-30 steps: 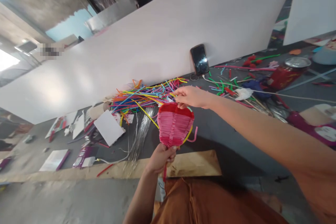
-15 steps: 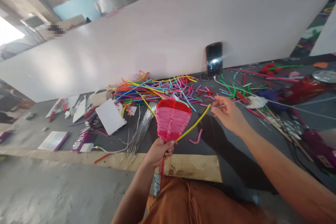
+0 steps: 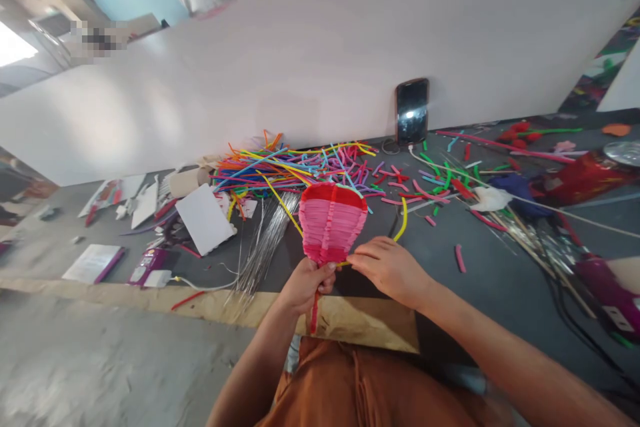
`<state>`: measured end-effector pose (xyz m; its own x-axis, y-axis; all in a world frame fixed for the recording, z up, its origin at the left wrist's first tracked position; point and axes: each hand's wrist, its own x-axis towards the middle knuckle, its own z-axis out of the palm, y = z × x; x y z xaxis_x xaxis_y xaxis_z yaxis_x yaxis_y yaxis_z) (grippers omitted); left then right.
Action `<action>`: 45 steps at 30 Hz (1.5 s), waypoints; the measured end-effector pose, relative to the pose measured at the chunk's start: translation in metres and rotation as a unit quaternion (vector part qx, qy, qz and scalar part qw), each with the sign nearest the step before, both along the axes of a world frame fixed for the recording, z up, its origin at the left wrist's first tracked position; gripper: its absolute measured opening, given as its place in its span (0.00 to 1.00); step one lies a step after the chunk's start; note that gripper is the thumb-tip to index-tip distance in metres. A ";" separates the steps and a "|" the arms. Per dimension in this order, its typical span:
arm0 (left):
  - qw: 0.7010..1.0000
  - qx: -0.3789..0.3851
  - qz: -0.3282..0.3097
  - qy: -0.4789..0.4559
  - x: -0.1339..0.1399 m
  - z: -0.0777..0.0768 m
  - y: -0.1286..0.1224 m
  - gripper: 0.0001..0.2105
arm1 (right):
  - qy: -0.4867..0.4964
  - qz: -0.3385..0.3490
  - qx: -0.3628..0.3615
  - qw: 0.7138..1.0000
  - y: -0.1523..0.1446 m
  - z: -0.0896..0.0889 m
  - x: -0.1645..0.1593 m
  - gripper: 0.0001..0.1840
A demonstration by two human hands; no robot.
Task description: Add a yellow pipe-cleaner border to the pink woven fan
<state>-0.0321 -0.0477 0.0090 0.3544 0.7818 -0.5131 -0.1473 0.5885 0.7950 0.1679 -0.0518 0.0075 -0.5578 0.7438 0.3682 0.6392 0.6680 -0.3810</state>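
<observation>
My left hand (image 3: pixel 307 285) is closed round the base of a pink and red pipe-cleaner piece (image 3: pixel 333 223), which widens upward with a ridge down its middle. A red stem hangs below the fist. Close beside it, my right hand (image 3: pixel 387 270) pinches a yellow pipe cleaner (image 3: pixel 401 220) near the base of the pink piece. One end of the yellow strand runs to the left fingers, and the other curves up above the right knuckles. A second yellow length sticks out to the left behind the pink piece.
A heap of coloured pipe cleaners (image 3: pixel 280 170) lies at the back, with a bundle of thin wires (image 3: pixel 270 237) before it. A phone (image 3: pixel 413 111) leans on the white panel (image 3: pixel 320 80). A red can (image 3: pixel 587 177) is at right; a white card (image 3: pixel 204 219) at left.
My right hand has moved left and down along the yellow pipe cleaner, from its far end to near the left hand. The left hand keeps its hold.
</observation>
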 end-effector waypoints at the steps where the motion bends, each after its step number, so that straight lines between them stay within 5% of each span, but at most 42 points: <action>1: 1.000 -0.003 0.000 -0.003 0.001 0.000 0.000 0.20 | -0.015 0.004 -0.012 1.000 0.000 -0.002 -0.001 0.11; 11: 0.998 -0.052 0.022 -0.033 -0.004 -0.005 0.004 0.19 | 0.003 -0.116 -0.085 0.990 -0.008 -0.014 0.033 0.08; 18: 0.992 -0.077 0.070 -0.069 -0.004 -0.002 0.007 0.21 | -0.074 -0.082 -0.128 0.986 -0.017 -0.026 0.024 0.04; 22: 0.983 -0.112 0.093 -0.111 -0.003 -0.001 0.008 0.23 | -0.077 -0.152 -0.123 0.978 -0.013 -0.027 0.027 0.09; 25: 0.981 -0.114 0.103 -0.120 0.002 -0.001 0.009 0.23 | 0.026 -0.212 -0.139 0.967 -0.007 -0.020 0.029 0.11; 28: 0.984 -0.091 0.099 -0.120 0.014 0.001 0.010 0.23 | 0.165 -0.193 -0.219 0.942 -0.003 -0.004 0.022 0.11; 33: 0.995 -0.002 0.054 -0.079 0.039 0.011 0.009 0.27 | 0.369 -0.150 -0.359 0.844 0.004 0.014 0.002 0.17; 37: 0.997 0.075 -0.020 -0.031 0.049 0.016 0.015 0.26 | 0.397 -0.175 -0.305 0.848 0.010 0.014 -0.001 0.20; 45: 0.988 0.153 -0.020 0.007 0.058 0.024 0.025 0.23 | 0.399 -0.203 -0.217 0.867 0.002 0.027 0.001 0.19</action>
<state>0.0261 -0.0223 0.0333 0.3826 0.8865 -0.2601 -0.1171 0.3258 0.9382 0.1690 -0.0494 0.0345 0.0865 0.9845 0.1525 0.2055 0.1322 -0.9697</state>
